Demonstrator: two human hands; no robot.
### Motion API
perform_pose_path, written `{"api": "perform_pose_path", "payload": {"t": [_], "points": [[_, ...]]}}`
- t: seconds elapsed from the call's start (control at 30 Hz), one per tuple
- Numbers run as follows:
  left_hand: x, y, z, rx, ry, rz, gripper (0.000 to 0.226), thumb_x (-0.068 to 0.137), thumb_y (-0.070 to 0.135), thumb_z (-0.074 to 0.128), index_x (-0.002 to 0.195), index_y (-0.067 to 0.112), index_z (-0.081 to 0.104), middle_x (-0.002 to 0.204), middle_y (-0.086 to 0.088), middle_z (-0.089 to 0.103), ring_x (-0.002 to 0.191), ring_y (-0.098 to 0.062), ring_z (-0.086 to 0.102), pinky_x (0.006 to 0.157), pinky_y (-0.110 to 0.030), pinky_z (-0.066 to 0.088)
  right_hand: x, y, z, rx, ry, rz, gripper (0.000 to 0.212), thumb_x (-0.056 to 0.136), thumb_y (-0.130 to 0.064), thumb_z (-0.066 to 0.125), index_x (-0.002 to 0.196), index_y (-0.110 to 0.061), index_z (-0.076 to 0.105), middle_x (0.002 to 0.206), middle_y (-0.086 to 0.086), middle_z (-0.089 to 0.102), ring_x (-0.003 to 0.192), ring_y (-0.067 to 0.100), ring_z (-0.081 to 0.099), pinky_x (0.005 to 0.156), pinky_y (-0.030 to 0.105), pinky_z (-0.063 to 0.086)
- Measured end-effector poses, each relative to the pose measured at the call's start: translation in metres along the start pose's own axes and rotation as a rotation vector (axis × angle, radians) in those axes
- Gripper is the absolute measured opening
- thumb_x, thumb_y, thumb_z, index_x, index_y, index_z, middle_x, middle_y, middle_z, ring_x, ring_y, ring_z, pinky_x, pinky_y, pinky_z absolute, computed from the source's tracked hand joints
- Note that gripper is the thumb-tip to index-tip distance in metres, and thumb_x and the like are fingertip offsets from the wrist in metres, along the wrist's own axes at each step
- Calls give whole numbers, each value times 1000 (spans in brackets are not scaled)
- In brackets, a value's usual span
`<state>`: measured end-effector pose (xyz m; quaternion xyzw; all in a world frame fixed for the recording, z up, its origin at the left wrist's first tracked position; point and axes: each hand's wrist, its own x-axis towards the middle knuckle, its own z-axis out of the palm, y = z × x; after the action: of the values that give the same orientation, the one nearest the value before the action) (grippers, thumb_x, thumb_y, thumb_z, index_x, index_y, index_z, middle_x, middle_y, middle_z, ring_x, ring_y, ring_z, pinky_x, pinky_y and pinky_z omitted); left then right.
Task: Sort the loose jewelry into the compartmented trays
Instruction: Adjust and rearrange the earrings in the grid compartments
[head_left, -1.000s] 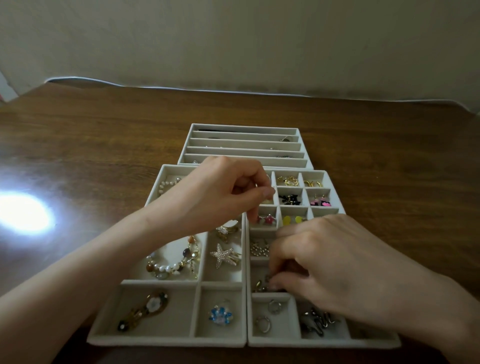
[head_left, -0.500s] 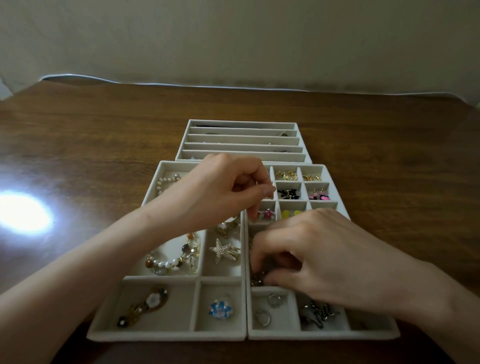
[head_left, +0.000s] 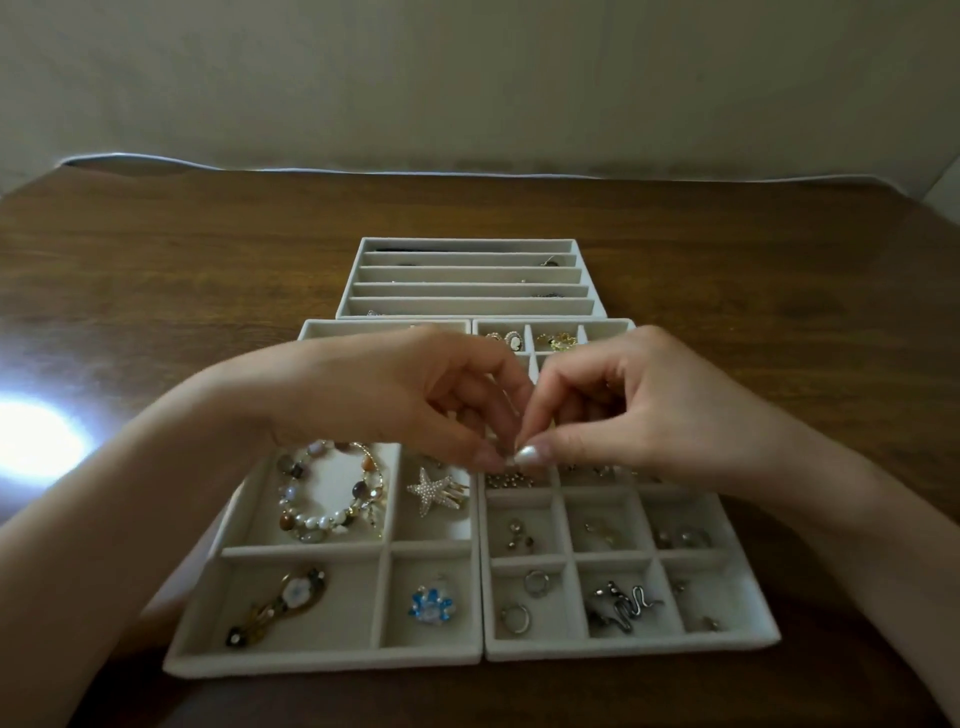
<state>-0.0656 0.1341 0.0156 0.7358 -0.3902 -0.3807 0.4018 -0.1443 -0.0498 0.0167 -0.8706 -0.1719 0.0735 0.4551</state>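
Note:
Three pale velvet trays lie on the wooden table: a left tray (head_left: 384, 592) with large compartments, a right tray (head_left: 569, 558) with small ones, and a far tray (head_left: 470, 280) of long slots. My left hand (head_left: 415, 395) and my right hand (head_left: 634, 410) meet above the seam between the two near trays. Both pinch a tiny piece of jewelry (head_left: 509, 460) between fingertips; it is too small to name. Below them lie a bead bracelet (head_left: 330, 491), a starfish clip (head_left: 436, 491), a blue flower brooch (head_left: 431, 605) and a silver snake piece (head_left: 621, 605).
A flower hair clip (head_left: 280, 605) sits in the near left compartment. Small rings (head_left: 524, 597) and earrings fill several right-tray compartments. A bright light glare (head_left: 36, 441) marks the table at the left. A wall stands behind the table.
My right hand rose out of the right tray's middle compartments and moved up to meet my left hand. The fingertips of both hands now touch at a small piece.

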Motion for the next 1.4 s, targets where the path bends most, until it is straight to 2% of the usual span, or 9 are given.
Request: {"api": "perform_pose_path", "payload": {"t": [0.17,0.3,0.53,0.63,0.8,1.0,1.17,1.3,1.4], "points": [[5,-3,4,-56,82,1,29,68,7,72,95,8,61,90,-12,72,71,-13,67,61,-19,52,1,6,-1,34,82,-5,7,72,-12,79,73,-14,72,66,5,65,56,3,53,52,16,41],[6,-4,2,-13,138,-4,24,67,16,71,89,9,64,83,-8,74,76,-18,70,66,-22,53,2,10,-3,32,178,-25,17,71,-16,79,81,-20,67,65,0,61,54,5,50,51,17,41],[8,-5,-4,63,284,-6,31,69,27,67,97,14,68,68,1,67,61,-14,55,58,-26,40,-3,7,7,-230,-247,-153,8,76,-20,77,82,-23,73,79,-12,62,79,11,59,64,17,45],[8,-6,-3,65,283,4,27,70,29,66,92,14,71,78,-6,70,70,-19,57,62,-27,41,-3,10,7,-335,-244,-162,8,78,-23,76,85,-26,75,80,-12,61,81,11,58,65,20,46],[10,-9,-1,40,311,14,10,80,13,65,89,10,69,72,1,69,59,-2,58,52,-10,41,-3,10,7,-361,-266,-165,7,79,-25,74,85,-28,75,80,-17,61,82,7,59,66,16,44],[11,-10,-1,24,329,24,5,81,12,65,86,13,67,74,1,70,63,-4,59,55,-13,44,-2,13,11,-420,-210,-207,2,79,-27,74,81,-26,74,79,-18,62,81,3,60,68,18,47],[12,-11,-3,7,301,28,15,72,24,67,83,14,66,70,4,68,61,-6,58,57,-17,44,-1,7,2,-143,-88,-111,5,78,-19,75,77,-23,72,74,-12,67,72,4,62,62,13,46],[7,-10,-2,62,167,0,13,75,24,67,85,17,69,77,-2,69,70,-18,59,69,-33,46,2,7,-6,114,13,13,2,74,-16,73,75,-17,72,74,2,70,67,9,64,61,14,48],[4,-6,-3,89,140,26,8,81,23,68,88,21,72,86,-8,70,79,-32,60,78,-47,49,4,9,-8,155,26,121,2,77,-19,69,76,-17,69,65,0,66,57,14,51,46,14,39]]}}
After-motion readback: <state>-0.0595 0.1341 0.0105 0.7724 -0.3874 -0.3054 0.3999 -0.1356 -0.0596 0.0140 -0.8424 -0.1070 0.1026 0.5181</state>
